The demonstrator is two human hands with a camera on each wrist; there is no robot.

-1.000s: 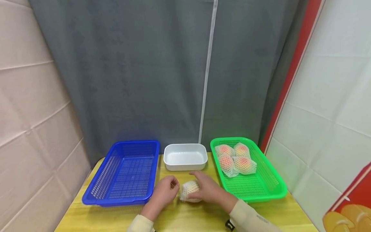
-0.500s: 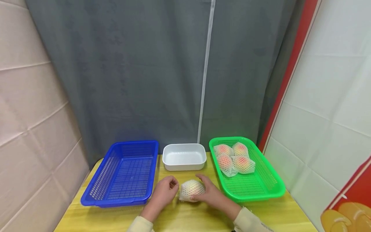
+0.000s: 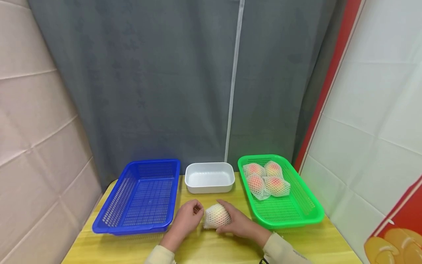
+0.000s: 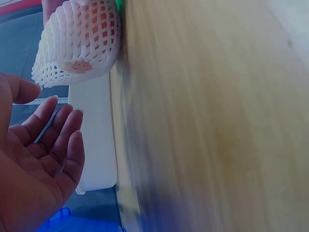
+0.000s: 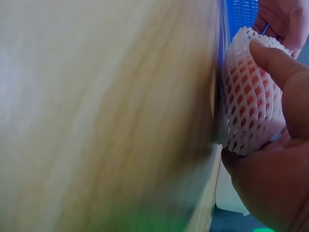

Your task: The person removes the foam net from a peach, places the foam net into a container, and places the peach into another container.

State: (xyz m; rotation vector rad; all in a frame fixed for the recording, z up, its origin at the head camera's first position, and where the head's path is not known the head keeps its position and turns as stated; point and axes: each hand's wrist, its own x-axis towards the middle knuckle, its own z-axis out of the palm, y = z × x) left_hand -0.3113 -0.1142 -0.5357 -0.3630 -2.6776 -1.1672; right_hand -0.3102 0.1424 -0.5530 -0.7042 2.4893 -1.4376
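Observation:
A peach in a white foam net (image 3: 217, 216) is at the front middle of the table. My right hand (image 3: 240, 223) grips it from the right, fingers and thumb curled round its sides, as the right wrist view also shows. My left hand (image 3: 188, 218) is just left of it, fingers loosely curled and holding nothing. In the left wrist view, the thumb tip lies close to the open end of the foam net (image 4: 48, 76); whether they touch I cannot tell. Several more netted peaches (image 3: 276, 186) lie in the green basket (image 3: 304, 214) at the right.
A blue perforated basket (image 3: 150, 205) stands on the left of the wooden table (image 3: 211, 249). Between the baskets, behind the hands, is a white rectangular tub (image 3: 209, 189). A grey curtain (image 3: 165, 91) hangs behind the table.
My right hand has shifted its grip around the netted peach and turned it a little. The left hand stays in place. The whole view has shifted slightly.

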